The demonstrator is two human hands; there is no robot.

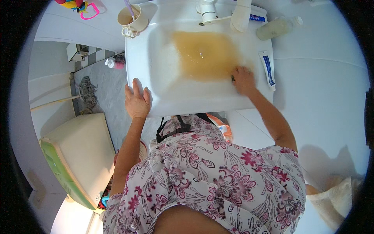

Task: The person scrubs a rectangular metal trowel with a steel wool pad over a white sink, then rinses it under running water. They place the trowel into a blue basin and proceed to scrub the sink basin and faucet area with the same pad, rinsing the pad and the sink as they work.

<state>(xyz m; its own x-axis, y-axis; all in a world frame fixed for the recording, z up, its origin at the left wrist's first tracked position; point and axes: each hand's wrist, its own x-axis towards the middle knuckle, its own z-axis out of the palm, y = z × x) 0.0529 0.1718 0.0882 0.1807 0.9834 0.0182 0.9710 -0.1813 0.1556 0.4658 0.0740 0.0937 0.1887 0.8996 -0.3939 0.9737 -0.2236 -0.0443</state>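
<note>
A white ceramic washbasin stands before me, with yellowish-brown cloudy water in its bowl. My left hand rests on the basin's front left rim, fingers apart, holding nothing. Inside the bowl, at the right edge of the water, my right hand presses down with its fingers curled. A small dark object shows at the thumb side of that hand; most of it is hidden, and I cannot tell what it is. Above the bowl's back edge is a white faucet.
A cream mug stands on the back left rim. Toothpaste tubes lie on the right rim near a cloudy bottle. A pump bottle, a mop and a pale cabinet with green trim are at left.
</note>
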